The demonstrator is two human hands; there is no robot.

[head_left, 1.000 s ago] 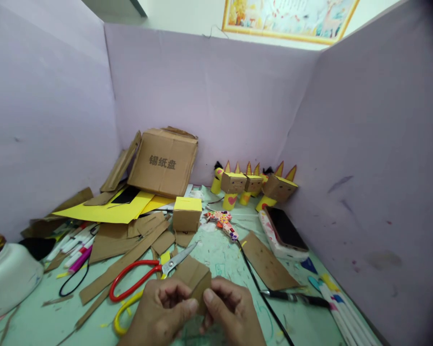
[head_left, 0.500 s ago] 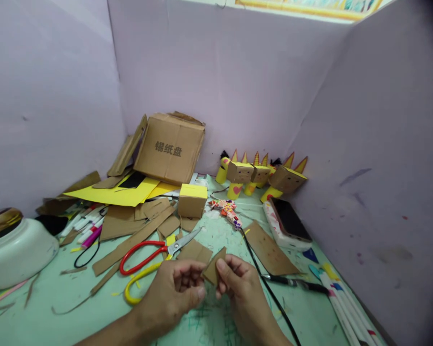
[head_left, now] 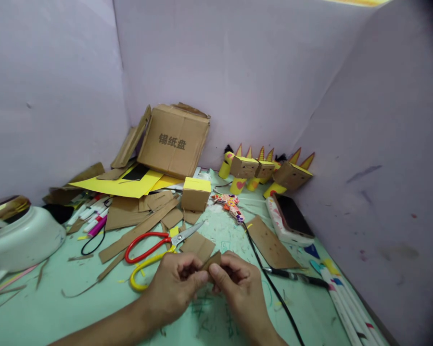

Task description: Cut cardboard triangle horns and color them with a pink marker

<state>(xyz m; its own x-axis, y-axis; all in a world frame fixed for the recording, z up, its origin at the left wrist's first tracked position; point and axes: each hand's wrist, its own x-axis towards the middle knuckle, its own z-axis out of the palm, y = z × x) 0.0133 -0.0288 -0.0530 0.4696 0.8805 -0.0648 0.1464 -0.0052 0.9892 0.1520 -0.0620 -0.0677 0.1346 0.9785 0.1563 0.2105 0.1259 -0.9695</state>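
Between my two hands is a small piece of cardboard (head_left: pixel 212 260), tilted and partly covered by the fingers. My left hand (head_left: pixel 178 283) pinches its left side, thumb in front. On its right side, my right hand (head_left: pixel 234 281) grips it with thumb and curled fingers. Left of my left hand lie open scissors (head_left: pixel 178 239) with one red and one yellow handle. A flat cardboard scrap (head_left: pixel 197 245) rests just beyond my fingers. Farther back stands a small cardboard box (head_left: pixel 196 194) with a yellow top.
A patterned glue gun (head_left: pixel 233 209) trails a black cord (head_left: pixel 263 266) past my right hand. At right are a phone (head_left: pixel 293 215), a craft knife (head_left: pixel 298 277) and white markers (head_left: pixel 342 302). Behind stand yellow cardboard figures (head_left: pixel 245 168) and a large carton (head_left: pixel 175 139). A pale-green pot (head_left: pixel 21 240) sits left.
My left hand has closed onto the cardboard piece, which has tilted flatter. Both hands have come closer together. The whole view has shifted slightly.
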